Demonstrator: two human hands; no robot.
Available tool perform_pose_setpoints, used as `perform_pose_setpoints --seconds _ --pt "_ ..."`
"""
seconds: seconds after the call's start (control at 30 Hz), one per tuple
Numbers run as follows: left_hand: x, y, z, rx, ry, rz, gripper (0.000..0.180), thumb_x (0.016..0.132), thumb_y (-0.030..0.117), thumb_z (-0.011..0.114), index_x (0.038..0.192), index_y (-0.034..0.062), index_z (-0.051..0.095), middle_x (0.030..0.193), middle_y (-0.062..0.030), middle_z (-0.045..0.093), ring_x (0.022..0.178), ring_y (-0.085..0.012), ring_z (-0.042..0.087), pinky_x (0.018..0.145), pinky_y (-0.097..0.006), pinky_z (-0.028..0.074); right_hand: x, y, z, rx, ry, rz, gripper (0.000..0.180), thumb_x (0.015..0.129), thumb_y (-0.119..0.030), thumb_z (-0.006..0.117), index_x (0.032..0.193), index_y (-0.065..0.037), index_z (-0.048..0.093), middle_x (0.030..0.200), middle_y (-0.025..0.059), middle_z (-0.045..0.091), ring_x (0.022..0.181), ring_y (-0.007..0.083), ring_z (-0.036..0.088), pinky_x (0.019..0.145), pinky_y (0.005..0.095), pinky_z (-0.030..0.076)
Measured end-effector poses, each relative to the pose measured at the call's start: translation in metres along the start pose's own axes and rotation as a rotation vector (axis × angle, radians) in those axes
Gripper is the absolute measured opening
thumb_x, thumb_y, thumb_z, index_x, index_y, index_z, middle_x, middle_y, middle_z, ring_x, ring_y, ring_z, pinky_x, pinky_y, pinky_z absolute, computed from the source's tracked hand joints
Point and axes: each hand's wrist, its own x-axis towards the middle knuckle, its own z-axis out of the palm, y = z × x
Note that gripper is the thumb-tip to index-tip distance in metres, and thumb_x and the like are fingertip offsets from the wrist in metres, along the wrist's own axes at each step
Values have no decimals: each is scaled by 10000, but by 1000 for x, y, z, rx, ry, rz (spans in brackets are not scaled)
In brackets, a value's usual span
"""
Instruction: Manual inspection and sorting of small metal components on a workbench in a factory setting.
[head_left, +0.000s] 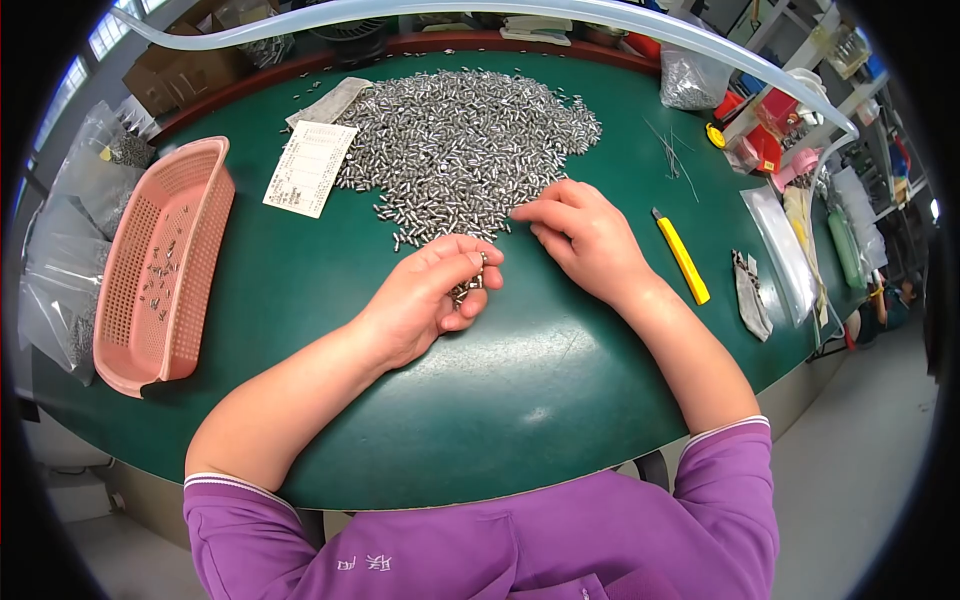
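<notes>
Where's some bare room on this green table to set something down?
The green table is bare between the left forearm and right forearm, and from the pink basket to the left forearm. A narrow strip separates the yellow cutter from the grey cloth. It's crowded at the back middle, with heaped metal pieces and a paper slip.

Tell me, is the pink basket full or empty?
Nearly empty: the pink basket has only some small metal pieces scattered inside, and much of its bottom shows bare.
</notes>
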Motion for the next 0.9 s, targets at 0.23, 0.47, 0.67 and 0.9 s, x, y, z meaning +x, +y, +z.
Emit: perform_pose_setpoints --seconds 0.23,0.47,0.67,0.9 --pt "-1 1 2 2 8 0 208 922 227 487 1018 43 506 875 -50 520 596 -88 430 454 -194 305 -1 -3 -2 -44 -108 -64 165 720 -68 655 878 -110 631 824 47 556 814 232 553 684 348 472" --pt "1 0 1 31 10 -29 161 909 192 527 982 50 506 851 -42 529 583 -68 427 441 -183 302 -1 -4 -1 77 -154 6 105 751 -73 646 838 -73 589 811 48 551 797 233 542 687 332 461" --pt "0 -1 2 48 -13 -21 161 909 173 542 997 47 493 840 -38 541 570 -48 431 433 -167 303 2 -28 -3 423 -92 -27 106 749 -85 665 815 -65 585 807 51 568 793 232 551 712 340 447" --pt "0 -2 1 36 -11 -8 140 912 155 533 989 45 497 842 -40 542 566 -47 427 429 -165 301 1 -28 0 368 -21 -18 103 757 -67 652 856 -84 631 818 40 586 790 228 568 708 328 458"
